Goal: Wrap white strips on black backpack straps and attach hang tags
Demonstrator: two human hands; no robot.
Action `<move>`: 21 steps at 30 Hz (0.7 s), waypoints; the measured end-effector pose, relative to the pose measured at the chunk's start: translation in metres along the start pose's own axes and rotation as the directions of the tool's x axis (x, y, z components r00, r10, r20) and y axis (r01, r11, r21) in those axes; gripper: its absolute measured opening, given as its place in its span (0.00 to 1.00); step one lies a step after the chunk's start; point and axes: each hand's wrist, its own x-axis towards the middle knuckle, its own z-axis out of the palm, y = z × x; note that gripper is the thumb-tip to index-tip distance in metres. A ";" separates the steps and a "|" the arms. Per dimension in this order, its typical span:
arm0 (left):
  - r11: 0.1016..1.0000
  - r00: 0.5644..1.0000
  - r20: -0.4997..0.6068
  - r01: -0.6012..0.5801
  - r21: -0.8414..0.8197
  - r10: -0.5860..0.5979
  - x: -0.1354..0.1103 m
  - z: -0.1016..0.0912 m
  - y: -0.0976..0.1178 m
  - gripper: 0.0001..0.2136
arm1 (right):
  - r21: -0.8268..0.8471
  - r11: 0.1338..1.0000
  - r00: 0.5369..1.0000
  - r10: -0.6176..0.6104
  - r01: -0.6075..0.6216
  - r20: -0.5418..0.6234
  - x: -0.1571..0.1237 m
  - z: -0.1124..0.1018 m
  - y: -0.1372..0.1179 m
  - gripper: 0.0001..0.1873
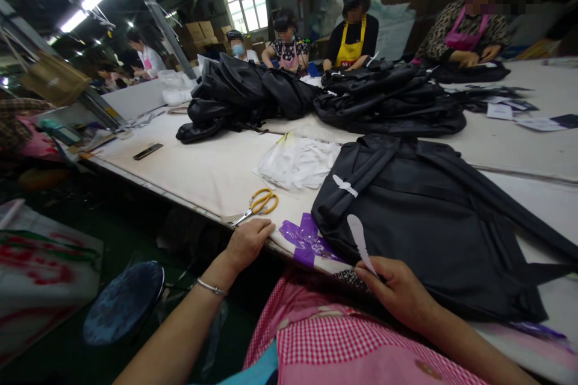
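My right hand (pixel 400 288) pinches a white notched strip (pixel 357 234) with a rounded end, held upright at the table's front edge. Beside it lies a black backpack (pixel 424 222), its straps spread across the table. Another white strip (pixel 345 185) is wrapped round a folded strap on the bag's left side. My left hand (pixel 248 244) rests on the table edge, its fingers lying over it and holding nothing visible. Just beyond those fingers are scissors with yellow handles (pixel 259 204). Purple tape (pixel 306 239) is stuck to the edge between my hands.
A clear bag of white strips (pixel 300 159) lies behind the scissors. Heaps of black bags (pixel 253 93) cover the table's far side. A dark flat object (pixel 148 152) lies to the left. Several co-workers (pixel 354 35) are across the table. A round stool (pixel 124 303) stands below left.
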 end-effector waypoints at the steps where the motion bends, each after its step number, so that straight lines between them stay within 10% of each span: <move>1: 1.000 1.000 0.002 -0.015 -0.015 0.015 -0.002 -0.001 -0.001 0.17 | 0.007 1.000 1.000 -0.002 0.002 0.001 0.000 0.000 0.000 0.19; 13: 0.962 0.963 0.033 -0.269 0.044 0.268 0.014 0.007 -0.007 0.16 | -0.008 1.000 1.000 -0.006 0.006 0.012 0.002 0.002 0.003 0.19; 21: 0.983 0.996 0.059 0.055 0.175 -0.066 0.024 0.007 -0.007 0.13 | 0.003 0.999 0.999 -0.034 0.034 0.001 -0.002 0.000 0.002 0.18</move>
